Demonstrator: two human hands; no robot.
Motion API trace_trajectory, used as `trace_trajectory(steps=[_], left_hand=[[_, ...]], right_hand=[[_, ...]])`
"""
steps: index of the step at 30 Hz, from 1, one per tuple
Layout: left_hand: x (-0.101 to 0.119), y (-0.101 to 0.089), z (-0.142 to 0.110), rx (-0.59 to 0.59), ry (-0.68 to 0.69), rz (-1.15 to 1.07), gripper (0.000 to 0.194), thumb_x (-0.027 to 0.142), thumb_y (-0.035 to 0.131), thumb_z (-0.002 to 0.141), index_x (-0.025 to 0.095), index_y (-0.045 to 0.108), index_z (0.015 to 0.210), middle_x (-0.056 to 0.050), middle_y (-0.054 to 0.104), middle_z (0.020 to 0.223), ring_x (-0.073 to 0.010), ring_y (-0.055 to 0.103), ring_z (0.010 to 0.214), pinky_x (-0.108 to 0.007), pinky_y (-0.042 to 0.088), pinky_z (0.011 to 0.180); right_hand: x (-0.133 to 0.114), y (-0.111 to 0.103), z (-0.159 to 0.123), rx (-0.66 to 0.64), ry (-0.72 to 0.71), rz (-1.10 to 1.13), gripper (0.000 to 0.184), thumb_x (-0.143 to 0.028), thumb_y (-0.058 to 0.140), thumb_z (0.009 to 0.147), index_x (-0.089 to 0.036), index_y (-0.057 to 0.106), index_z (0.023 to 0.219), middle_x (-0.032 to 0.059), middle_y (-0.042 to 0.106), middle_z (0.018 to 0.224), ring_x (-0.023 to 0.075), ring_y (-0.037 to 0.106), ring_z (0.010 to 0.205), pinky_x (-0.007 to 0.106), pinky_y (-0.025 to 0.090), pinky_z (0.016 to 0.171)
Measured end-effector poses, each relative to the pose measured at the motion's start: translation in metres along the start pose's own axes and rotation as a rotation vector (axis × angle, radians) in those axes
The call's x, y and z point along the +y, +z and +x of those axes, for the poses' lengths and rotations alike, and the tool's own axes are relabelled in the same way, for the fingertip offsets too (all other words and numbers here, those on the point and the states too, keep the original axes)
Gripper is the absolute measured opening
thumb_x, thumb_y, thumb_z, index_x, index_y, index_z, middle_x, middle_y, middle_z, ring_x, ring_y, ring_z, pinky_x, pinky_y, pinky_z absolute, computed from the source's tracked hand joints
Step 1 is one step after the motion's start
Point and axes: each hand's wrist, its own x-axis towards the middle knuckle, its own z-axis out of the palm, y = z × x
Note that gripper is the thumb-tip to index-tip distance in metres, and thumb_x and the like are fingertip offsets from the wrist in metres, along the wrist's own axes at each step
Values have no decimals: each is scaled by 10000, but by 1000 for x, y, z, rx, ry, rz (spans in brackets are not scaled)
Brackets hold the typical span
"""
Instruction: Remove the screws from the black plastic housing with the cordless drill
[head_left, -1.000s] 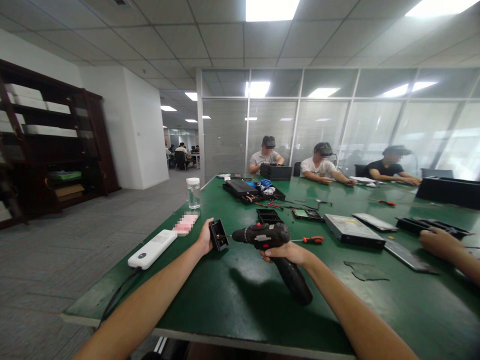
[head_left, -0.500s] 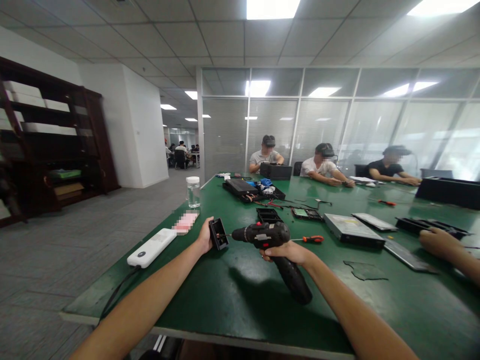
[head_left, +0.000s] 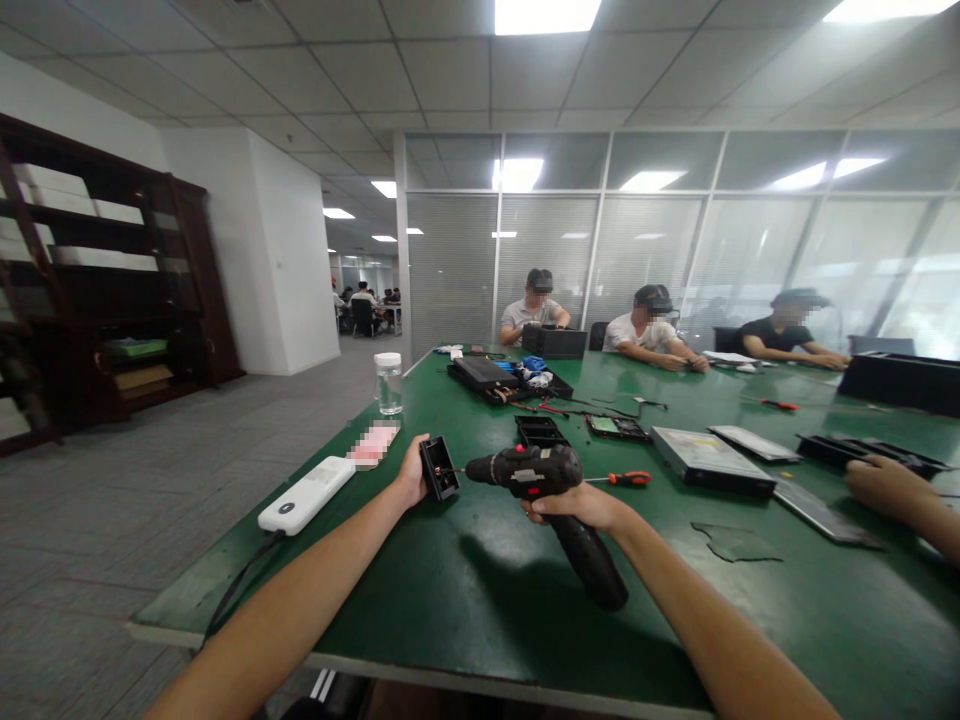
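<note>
My left hand [head_left: 412,474] is closed on a small black plastic part [head_left: 439,468] and holds it upright above the green table [head_left: 465,580]. My right hand [head_left: 577,505] grips a black cordless electric screwdriver [head_left: 551,495] with red trim. Its bit points left and touches the face of the black part. Both forearms reach in from the bottom edge.
A white power bank [head_left: 306,495] with a cable lies at the left edge, and a clear jar [head_left: 388,384] stands behind it. An orange-handled screwdriver [head_left: 626,478], a disc drive [head_left: 711,460], trays and metal covers lie further back. A co-worker's hand [head_left: 889,485] rests at right. Three people sit at the far end.
</note>
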Motion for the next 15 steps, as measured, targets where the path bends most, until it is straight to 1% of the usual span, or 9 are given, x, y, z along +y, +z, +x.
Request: trace_trajectory(steps=[10, 15], left_hand=[[-1, 0, 1, 6, 3, -3, 315, 462, 396, 614, 155, 462, 591, -20, 488, 495, -146, 479, 434, -293, 403, 464], [-2, -3, 5, -23, 14, 20, 331, 483, 410, 595, 157, 463, 602, -18, 489, 505, -151, 482, 441, -305, 407, 465]], right_hand=[[1, 0, 1, 26, 9, 20, 273, -299, 518, 659, -70, 517, 809, 43, 490, 681, 101, 450, 616, 270, 366, 627], [6, -1, 2, 24, 16, 74, 304, -327, 508, 666, -72, 503, 830, 63, 493, 721, 113, 461, 642, 273, 374, 613]])
